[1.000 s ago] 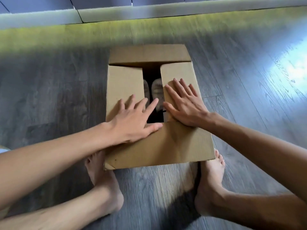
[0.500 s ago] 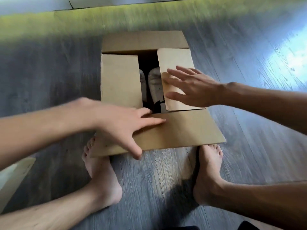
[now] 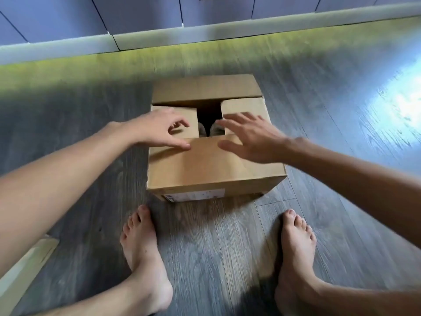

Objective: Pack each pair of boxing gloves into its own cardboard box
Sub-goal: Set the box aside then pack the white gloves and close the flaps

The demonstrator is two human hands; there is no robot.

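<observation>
A brown cardboard box (image 3: 211, 169) stands on the floor in front of my feet. Its near flap lies folded flat over the top, the two side flaps are down, and the far flap (image 3: 205, 90) is partly lowered. Through the gap in the middle I see the pale tops of a pair of boxing gloves (image 3: 210, 130). My left hand (image 3: 161, 131) hovers over the left side flap with fingers loosely curled, its thumb touching the near flap's edge. My right hand (image 3: 248, 136) is spread with straight fingers over the right side flap and near flap.
My bare feet, the left foot (image 3: 143, 254) and the right foot (image 3: 296, 252), stand on the grey wood floor just before the box. A pale flat cardboard piece (image 3: 25, 267) pokes in at the lower left. A skirting board and cabinet fronts (image 3: 205, 35) run along the back.
The near flap has been folded up and over the box top. The box now sits farther from my feet. Both hands moved onto the top of the box.
</observation>
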